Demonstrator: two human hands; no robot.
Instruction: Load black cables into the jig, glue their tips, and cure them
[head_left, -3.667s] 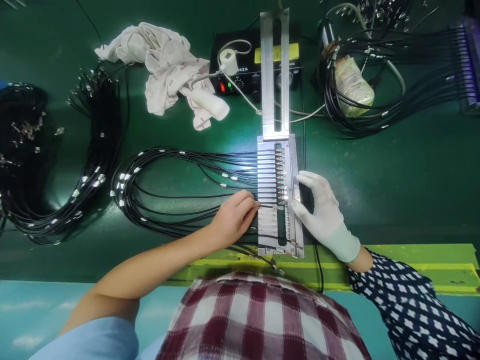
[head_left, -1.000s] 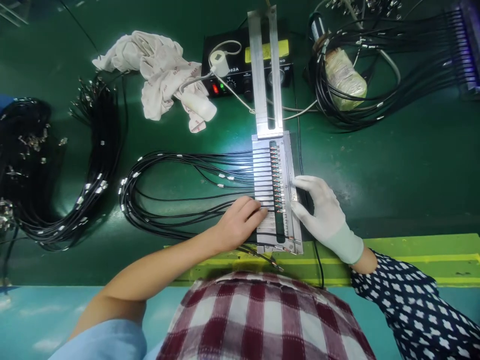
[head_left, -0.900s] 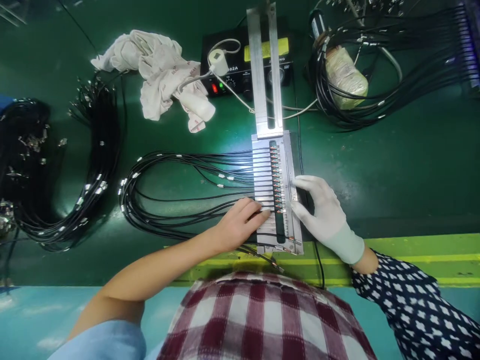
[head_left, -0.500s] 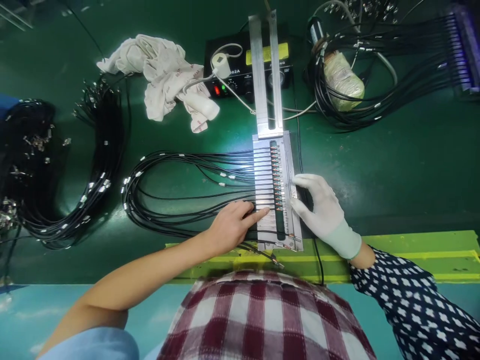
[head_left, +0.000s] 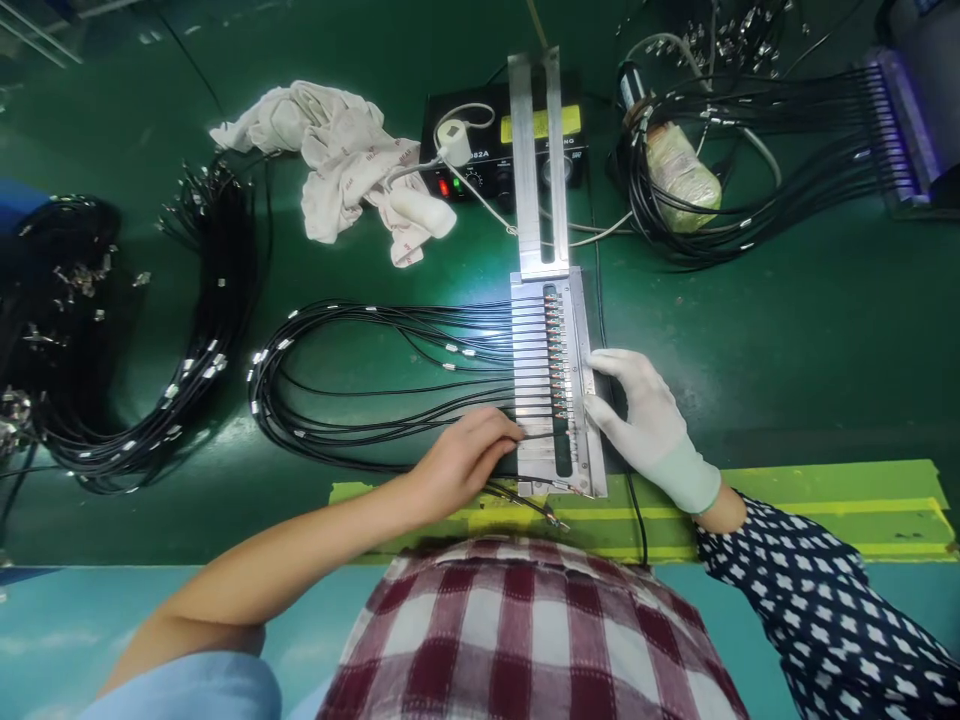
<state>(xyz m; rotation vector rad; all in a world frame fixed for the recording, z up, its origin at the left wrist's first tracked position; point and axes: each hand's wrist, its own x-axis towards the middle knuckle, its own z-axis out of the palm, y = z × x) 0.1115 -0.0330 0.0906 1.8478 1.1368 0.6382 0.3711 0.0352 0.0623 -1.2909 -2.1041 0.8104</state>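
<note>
Head view: the bare left hand (head_left: 463, 458) pinches one black cable (head_left: 390, 432) at the left edge of the slotted metal fixture (head_left: 559, 385), grip clamped on it, apparently to feed it into a free slot. The gloved right hand (head_left: 637, 415) braces the fixture's right edge, fingers spread and holding nothing, likely to steady it on the green table (head_left: 787, 330). One fixture; roughly a dozen cables already seated, and three more cable bundles lying around.

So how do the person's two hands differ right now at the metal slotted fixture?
The left hand is bare, the right hand wears a white glove. The left pinches a thin black cable at the metal slotted fixture's left side; the right rests spread-fingered on its right edge, holding nothing. Both touch the fixture.
</note>
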